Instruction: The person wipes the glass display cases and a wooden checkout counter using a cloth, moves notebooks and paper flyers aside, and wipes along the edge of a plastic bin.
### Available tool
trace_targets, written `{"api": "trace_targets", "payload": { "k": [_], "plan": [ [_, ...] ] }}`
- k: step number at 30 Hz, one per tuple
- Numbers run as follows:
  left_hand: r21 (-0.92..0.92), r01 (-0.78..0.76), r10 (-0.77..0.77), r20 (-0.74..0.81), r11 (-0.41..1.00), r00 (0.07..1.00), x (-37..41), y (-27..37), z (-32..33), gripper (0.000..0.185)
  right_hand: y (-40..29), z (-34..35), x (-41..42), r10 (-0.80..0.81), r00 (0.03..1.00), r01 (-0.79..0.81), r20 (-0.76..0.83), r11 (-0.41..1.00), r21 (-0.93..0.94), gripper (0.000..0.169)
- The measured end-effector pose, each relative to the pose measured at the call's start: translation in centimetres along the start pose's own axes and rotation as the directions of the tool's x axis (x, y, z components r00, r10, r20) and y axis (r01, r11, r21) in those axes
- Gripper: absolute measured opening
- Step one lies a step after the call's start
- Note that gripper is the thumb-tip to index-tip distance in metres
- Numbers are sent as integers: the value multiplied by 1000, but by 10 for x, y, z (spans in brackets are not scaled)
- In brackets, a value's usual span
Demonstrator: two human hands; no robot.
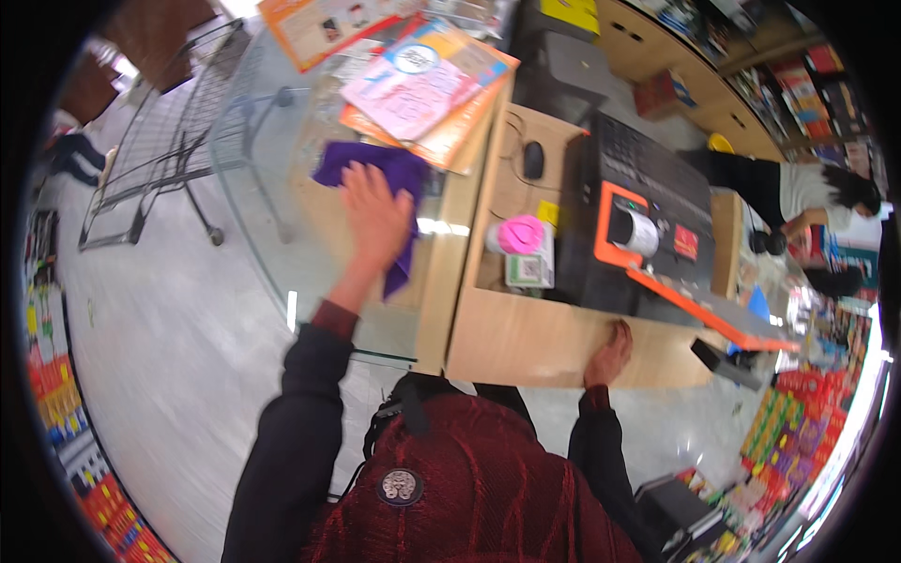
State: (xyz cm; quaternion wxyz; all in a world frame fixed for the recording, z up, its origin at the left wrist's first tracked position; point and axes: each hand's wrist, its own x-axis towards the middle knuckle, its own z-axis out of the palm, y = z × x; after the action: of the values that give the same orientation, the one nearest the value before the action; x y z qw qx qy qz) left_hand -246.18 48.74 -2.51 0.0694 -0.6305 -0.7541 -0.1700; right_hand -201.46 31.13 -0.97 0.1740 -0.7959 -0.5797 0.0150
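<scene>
My left hand (378,214) lies over a bunched purple cloth (407,169) and holds it down against the glass countertop (281,246), fingers spread. Just beyond the cloth is a stack of printed paper sheets (415,91), some with orange borders. My right hand (611,354) rests on the front edge of the wooden counter (521,338), with nothing held in it. Near that hand stands a black checkout machine with an orange-framed receipt printer (619,225). A strip of white paper (640,236) sticks out of the printer.
In the counter's recess are a black computer mouse (533,160), a pink-topped container (521,234) and a card bearing a printed code (529,271). A metal shopping cart (162,141) stands left of the glass. Another person (809,193) is at the right. Stocked shelves (795,422) line the sides.
</scene>
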Motion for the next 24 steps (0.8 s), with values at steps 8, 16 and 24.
{"api": "trace_targets", "payload": {
  "k": [8,16,24],
  "plan": [
    [-148,-104,121,109,983,987,-66,52,-37,66,2,-7,4,-50,999,50,-1,999,-15,55],
    [-260,-200,292,387,945,875,-190,10,-98,73,4,-7,0,-63,998,62,-23,997,-41,52],
    [270,180,-185,-8,946,983,-29,-93,-7,62,8,-6,1,-117,991,117,-66,993,-12,49]
  ]
}}
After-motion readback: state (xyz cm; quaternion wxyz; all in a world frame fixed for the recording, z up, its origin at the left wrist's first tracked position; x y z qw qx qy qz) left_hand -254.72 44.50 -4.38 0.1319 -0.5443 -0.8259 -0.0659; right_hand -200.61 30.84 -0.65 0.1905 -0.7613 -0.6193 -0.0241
